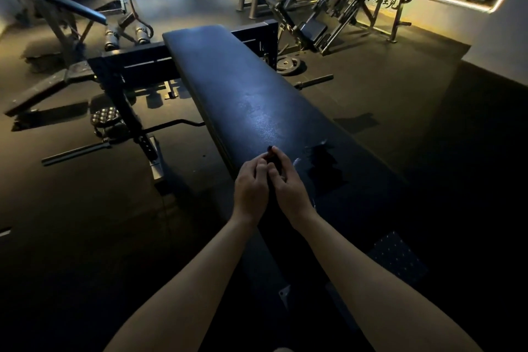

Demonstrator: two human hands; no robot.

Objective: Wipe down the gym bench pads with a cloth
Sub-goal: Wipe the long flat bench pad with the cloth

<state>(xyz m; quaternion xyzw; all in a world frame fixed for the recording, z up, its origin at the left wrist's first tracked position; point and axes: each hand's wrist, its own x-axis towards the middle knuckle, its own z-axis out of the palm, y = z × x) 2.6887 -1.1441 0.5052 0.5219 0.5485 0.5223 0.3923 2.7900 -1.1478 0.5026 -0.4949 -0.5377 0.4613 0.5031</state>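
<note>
A long dark blue bench pad runs away from me down the middle of the view, with a faint sheen on its centre. My left hand and my right hand meet above its near end, fingers curled towards each other. Between their fingertips they pinch a small dark object; the dim light hides what it is. Just right of my hands a dark irregular patch with a few glossy spots lies on the pad; cloth or wet mark, I cannot tell which.
The bench's black steel frame and a bar stand on the floor to the left. A weight plate and a short bar lie to the right. Other machines fill the back; a dotted mat lies at the near right.
</note>
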